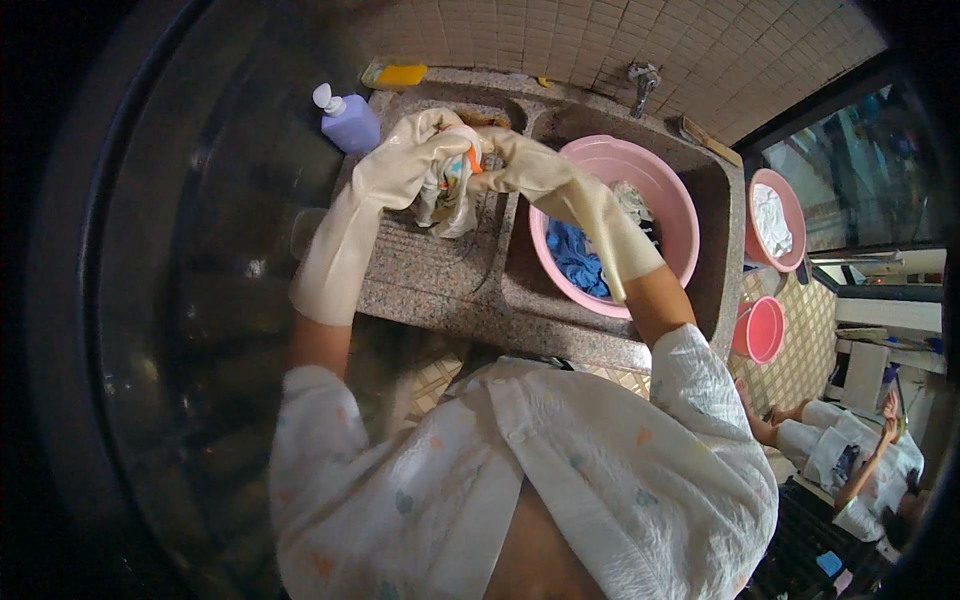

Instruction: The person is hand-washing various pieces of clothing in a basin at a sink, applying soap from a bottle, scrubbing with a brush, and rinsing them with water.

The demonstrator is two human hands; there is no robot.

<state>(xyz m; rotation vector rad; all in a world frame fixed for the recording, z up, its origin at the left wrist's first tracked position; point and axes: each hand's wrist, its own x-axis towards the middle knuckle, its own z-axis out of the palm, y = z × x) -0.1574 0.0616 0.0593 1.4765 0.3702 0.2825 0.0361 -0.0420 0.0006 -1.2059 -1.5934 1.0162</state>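
Long cream rubber gloves cover both my hands. My left hand [416, 154] and my right hand [510, 161] grip a wet-looking white garment [448, 202] with an orange trim and coloured print. It hangs bunched between them over the ribbed washboard side [435, 270] of a speckled stone laundry sink. Just right of my right hand, a pink plastic basin [682, 217] stands in the deep sink bowl. Blue cloth [574, 259] and some pale and dark cloth lie inside it, partly hidden by my right forearm.
A lilac pump bottle [352, 124] and a yellow-bristled brush [400, 76] stand by the sink's left side. At the back are a tap [643, 86] and a wooden-backed brush [709, 140]. Rightward are a pink basin with white cloth [771, 221], a pink bucket [761, 330] and a seated person [855, 457].
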